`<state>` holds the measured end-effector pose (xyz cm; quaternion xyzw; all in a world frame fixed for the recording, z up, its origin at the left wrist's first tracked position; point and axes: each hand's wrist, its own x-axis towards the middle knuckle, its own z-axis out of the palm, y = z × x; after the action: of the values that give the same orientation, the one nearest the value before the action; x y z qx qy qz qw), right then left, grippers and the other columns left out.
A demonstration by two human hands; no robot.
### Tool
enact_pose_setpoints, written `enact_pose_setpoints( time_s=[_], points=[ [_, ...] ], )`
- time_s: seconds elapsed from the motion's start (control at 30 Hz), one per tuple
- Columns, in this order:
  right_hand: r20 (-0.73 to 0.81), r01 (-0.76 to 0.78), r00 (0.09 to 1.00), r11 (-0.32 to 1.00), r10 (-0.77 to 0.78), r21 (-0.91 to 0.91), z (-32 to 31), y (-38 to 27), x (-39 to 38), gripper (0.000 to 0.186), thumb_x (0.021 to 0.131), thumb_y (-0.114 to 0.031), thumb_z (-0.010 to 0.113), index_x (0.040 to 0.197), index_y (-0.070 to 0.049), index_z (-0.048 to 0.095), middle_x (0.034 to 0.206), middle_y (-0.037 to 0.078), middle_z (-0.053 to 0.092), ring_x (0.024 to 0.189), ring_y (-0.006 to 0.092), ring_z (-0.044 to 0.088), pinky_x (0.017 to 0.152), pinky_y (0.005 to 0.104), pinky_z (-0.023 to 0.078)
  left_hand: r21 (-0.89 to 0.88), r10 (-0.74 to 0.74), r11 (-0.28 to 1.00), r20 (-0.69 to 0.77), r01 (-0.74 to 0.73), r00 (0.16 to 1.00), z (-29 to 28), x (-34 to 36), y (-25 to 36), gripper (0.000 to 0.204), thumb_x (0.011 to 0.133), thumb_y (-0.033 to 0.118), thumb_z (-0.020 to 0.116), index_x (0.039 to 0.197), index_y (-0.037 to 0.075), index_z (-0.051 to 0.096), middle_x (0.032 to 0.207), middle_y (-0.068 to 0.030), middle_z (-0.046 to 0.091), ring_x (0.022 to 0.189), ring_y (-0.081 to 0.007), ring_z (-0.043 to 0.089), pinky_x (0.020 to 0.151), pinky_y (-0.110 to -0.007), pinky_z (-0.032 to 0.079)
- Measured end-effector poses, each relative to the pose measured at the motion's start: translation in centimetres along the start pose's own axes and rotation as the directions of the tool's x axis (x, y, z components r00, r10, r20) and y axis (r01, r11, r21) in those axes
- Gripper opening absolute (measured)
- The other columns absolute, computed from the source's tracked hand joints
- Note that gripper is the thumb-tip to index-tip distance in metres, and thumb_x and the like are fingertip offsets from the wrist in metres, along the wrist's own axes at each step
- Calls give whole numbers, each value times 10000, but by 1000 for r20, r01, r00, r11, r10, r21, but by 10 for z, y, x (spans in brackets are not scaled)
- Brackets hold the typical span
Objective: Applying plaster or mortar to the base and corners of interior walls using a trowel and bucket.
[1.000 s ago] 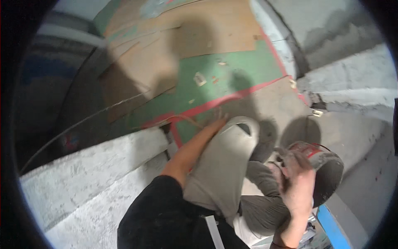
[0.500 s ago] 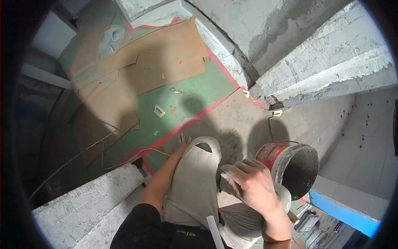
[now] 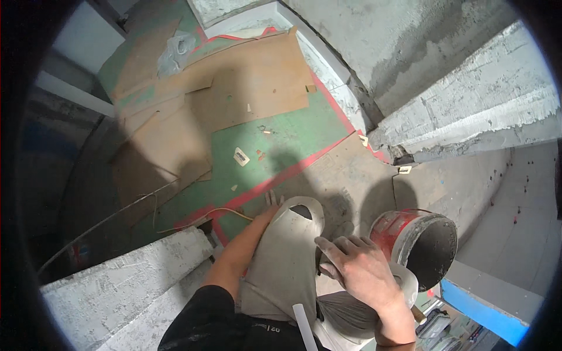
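My right hand point(image 3: 358, 268), dusty with grey, lies flat on the lower leg of my grey trousers point(image 3: 284, 263), fingers pointing left and holding nothing. Just to its right stands a red bucket point(image 3: 391, 229) with a dark grey, mortar-smeared inside. A white rounded thing point(image 3: 406, 279) shows under my wrist. My left arm runs down beside my raised knee to the floor. Only the fingertips of my left hand point(image 3: 271, 199) show past the knee, next to a thin pale wire point(image 3: 225, 212); its grip is hidden.
Brown cardboard sheets point(image 3: 246, 93) cover a green floor point(image 3: 275, 146) crossed by a red line point(image 3: 293, 169). A rough concrete block point(image 3: 123, 275) lies at lower left, concrete walls point(image 3: 468, 99) at upper right, and a blue board point(image 3: 486, 319) at lower right. A crumpled plastic bag point(image 3: 175, 50) lies far off.
My right hand has moved off the bucket's rim onto my trouser leg. The view has swung, so the concrete walls at upper right now show more.
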<state>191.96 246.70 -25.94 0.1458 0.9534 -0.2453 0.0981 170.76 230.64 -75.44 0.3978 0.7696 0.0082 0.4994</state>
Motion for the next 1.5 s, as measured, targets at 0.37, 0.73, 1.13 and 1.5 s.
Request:
enact_pose_setpoints(
  time_s=[0.37,0.73,1.13,1.5],
  points=[
    [16,-20,1000,1000,19,20,-3,-3,1,485,951,-298,748,1378,-76,690,1023,124,718,981,323,712,870,445,572,-8,4,1000,-1,-4,1000,-1,-4,-4,862,1057,554,530,1734,116,227,1734,-405,-149,1596,-634,-114,1285,-707,106],
    [28,6,1000,1000,-6,-21,-1,-17,1,520,922,-252,756,1414,-104,676,1048,101,724,1004,301,721,884,431,576,-7,1,1000,-9,-1,1000,1,-11,-9,865,1053,563,534,1732,120,231,1731,-414,-144,1588,-651,-104,1274,-724,125],
    [52,37,998,999,-36,-30,0,1,-11,484,889,-126,672,1370,-73,682,1055,111,665,1031,289,686,929,397,556,36,-11,999,-26,12,1000,12,-5,-10,869,1048,572,538,1730,125,236,1727,-424,-138,1580,-671,-94,1262,-744,144],
    [39,9,999,998,-11,55,-3,-47,-6,567,875,-229,747,1415,-74,674,1187,148,715,1062,399,676,943,518,533,-16,74,997,-253,-81,965,24,2,-29,872,1045,580,543,1727,130,240,1723,-433,-133,1572,-688,-84,1251,-761,162]
  ],
)
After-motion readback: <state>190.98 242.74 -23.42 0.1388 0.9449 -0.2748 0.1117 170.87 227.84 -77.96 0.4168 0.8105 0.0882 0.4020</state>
